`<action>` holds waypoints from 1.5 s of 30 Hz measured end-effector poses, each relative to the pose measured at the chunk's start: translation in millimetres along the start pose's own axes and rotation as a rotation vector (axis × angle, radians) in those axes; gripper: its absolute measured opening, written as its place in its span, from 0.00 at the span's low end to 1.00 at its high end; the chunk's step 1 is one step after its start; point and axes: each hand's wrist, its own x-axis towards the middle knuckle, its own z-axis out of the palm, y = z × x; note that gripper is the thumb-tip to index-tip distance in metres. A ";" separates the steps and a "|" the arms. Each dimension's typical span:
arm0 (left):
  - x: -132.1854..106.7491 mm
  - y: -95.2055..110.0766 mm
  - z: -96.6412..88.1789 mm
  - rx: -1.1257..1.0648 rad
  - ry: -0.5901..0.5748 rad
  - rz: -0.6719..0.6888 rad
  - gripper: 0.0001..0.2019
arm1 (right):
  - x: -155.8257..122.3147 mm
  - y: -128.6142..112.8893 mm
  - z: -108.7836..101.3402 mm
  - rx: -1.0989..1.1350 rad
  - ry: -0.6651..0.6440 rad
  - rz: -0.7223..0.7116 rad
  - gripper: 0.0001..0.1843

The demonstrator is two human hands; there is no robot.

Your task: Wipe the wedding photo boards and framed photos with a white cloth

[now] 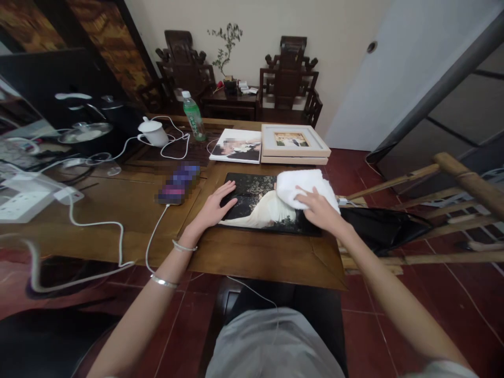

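Observation:
A dark photo panel (252, 212) with a white gown in the picture lies flat on the wooden table (260, 254). My left hand (216, 203) rests at the panel's left edge, fingers spread, holding nothing. On the panel's right part my right hand (317, 207) presses a folded white towel (305, 181), which covers the upper right of the picture. The fingers of that hand lie over the towel's near side. Part of the panel's right end is hidden by the towel and hand.
Behind the panel are a white photo print (238, 149) and stacked light wood frames (295, 149). A green-labelled bottle (193, 116), a lidded white cup (153, 132) and a phone (178, 182) with a white cable stand or lie to the left. Wooden rails (417, 181) are at the right.

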 end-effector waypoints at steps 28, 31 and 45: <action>-0.7 2.4 0.1 0.018 0.004 0.025 0.26 | -81.9 -66.0 2.7 0.017 -0.086 -0.105 0.30; -0.7 1.8 -1.5 0.023 -0.011 0.023 0.26 | -43.9 -40.4 0.0 0.029 -0.082 -0.056 0.32; -2.8 3.0 2.1 0.008 0.028 0.015 0.25 | 30.2 10.0 10.3 -0.082 0.023 0.020 0.32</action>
